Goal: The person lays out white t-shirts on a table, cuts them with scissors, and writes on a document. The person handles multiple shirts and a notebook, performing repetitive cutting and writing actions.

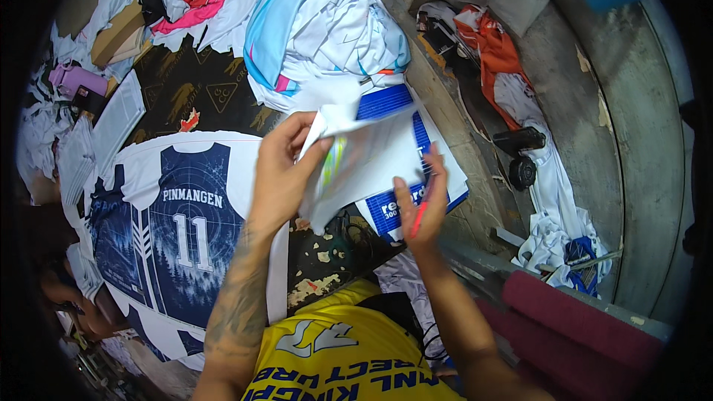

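My left hand (286, 167) pinches the edge of a folded white sheet (371, 160) between thumb and fingers, and faint coloured marks show on its near side. Whether the sheet is paper or thin cloth I cannot tell. My right hand (427, 208) is at the sheet's right edge, thumb and fingers partly raised. Against its palm lies a slim red object (420, 217), with a dark part near the fingers; its kind is unclear. Beneath the sheet is a blue and white record book (384, 212), partly covered.
Left of my arm lies a printed sheet with a navy jersey panel (194, 212). A heap of white and light-blue cloth (334, 26) sits beyond my hands. Farther left is a purple bottle (74, 78). Orange and white clothes (494, 59) lie at right, near a maroon padded surface (572, 327).
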The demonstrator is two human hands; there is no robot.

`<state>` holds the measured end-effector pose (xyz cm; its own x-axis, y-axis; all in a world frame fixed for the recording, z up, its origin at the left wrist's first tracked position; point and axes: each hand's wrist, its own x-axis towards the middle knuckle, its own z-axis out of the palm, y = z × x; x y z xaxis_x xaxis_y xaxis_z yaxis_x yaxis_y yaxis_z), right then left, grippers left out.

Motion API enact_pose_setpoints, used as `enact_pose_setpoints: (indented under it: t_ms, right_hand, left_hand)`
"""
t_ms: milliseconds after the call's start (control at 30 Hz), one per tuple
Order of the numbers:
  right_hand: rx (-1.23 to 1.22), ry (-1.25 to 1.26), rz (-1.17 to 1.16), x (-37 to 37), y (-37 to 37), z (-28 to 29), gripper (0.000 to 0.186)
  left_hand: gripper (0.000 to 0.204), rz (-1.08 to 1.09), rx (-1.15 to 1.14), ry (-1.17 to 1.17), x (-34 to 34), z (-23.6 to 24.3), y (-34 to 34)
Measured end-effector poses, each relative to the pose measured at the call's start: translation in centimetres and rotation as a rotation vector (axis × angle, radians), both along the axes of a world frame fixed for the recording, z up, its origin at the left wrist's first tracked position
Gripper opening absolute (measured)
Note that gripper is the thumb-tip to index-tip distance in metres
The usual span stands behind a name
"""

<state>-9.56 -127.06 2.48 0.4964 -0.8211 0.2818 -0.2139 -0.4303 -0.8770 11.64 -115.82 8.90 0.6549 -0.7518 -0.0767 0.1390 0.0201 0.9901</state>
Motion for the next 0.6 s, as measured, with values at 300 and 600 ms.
enact_pose_setpoints:
  t_ms: [300, 600]
  right_hand:
    - [-0.452, -0.001, -0.083, -2.9, -0.8, 8.2, 0.067]
    - [-0.359, 0.573, 0.172, -4.2, -3.1, -3.8, 0.052]
  left_hand:
    - [0.051, -0.003, -0.062, 0.396, 1.5, -4.1, -1.2]
    - [0.034, 0.158, 0.517, -0.384, -2.7, -12.5, -5.0]
